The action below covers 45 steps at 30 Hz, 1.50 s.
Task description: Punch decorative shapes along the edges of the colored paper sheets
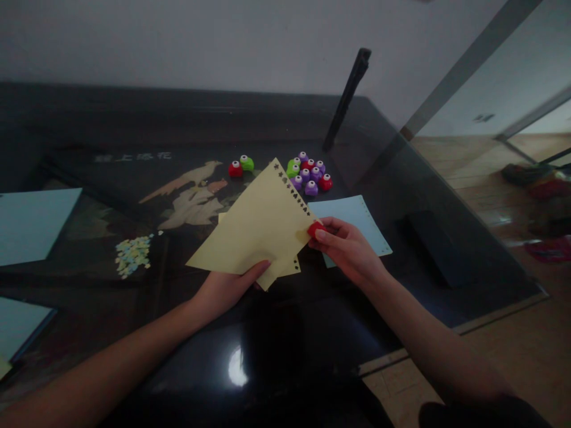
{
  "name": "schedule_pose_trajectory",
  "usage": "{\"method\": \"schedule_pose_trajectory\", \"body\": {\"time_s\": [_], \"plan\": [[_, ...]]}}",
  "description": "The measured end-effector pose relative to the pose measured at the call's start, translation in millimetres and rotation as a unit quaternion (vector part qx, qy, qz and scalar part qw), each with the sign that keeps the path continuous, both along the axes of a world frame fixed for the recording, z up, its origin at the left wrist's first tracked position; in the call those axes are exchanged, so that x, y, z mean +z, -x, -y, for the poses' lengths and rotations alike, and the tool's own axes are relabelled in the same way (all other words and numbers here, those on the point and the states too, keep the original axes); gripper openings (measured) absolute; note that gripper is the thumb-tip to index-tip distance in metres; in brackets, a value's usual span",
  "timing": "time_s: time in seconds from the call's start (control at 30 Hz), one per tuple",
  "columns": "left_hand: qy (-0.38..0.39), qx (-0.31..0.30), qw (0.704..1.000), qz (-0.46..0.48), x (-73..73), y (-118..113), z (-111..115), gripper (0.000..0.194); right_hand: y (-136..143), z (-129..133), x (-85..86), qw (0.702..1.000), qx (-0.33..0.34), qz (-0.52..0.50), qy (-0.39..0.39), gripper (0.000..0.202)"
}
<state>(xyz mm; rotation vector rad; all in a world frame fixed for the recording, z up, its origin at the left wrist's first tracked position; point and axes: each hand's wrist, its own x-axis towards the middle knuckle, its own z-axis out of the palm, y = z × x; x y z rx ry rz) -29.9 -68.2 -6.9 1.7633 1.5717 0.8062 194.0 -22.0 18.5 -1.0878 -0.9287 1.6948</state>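
Note:
My left hand (pixel 232 291) grips a yellow sheet of paper (pixel 254 223) by its lower edge, thumb on top. A row of small punched shapes runs down the sheet's right edge. In my right hand (pixel 348 244) is a red craft punch (pixel 316 230), set at that edge below the last holes and pinched between thumb and fingers. Beneath the held sheet, another yellow sheet (pixel 292 267) partly shows. Beside my right hand, a light blue sheet (pixel 368 223) with small holes along its edge lies on the dark table (pixel 276 339).
Several purple, green and red punches (pixel 311 188) cluster behind the sheet; a red punch (pixel 235 169) and a green punch (pixel 247 163) sit left of them. Paper bits (pixel 132 255) and blue sheets (pixel 35 226) lie left. A black upright bar (pixel 348 98) rises at the back.

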Motion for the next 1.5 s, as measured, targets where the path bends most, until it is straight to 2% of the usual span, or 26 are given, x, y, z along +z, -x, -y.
{"method": "schedule_pose_trajectory", "body": {"time_s": [0.3,0.63,1.0,1.23,1.5], "plan": [[-0.029,0.007,0.999,-0.015,-2.5,0.0,-0.6,0.039,0.4,0.0,-0.2,1.000,-0.005,0.004,0.003,0.022],[-0.007,0.008,1.000,-0.010,-1.2,-0.1,-0.3,0.031,0.4,0.4,1.4,1.000,0.002,-0.003,0.002,0.019],[-0.011,-0.005,1.000,-0.012,-0.8,-0.2,0.6,0.041,0.1,1.0,1.2,1.000,-0.001,-0.002,-0.005,0.019],[-0.036,0.001,0.999,-0.019,-5.7,0.6,-0.1,0.047,0.6,-0.5,-0.5,1.000,-0.007,0.007,-0.007,0.021],[-0.053,-0.006,0.998,-0.034,-5.9,1.7,0.1,0.046,1.0,-2.4,-3.3,1.000,0.001,-0.003,-0.014,0.021]]}}
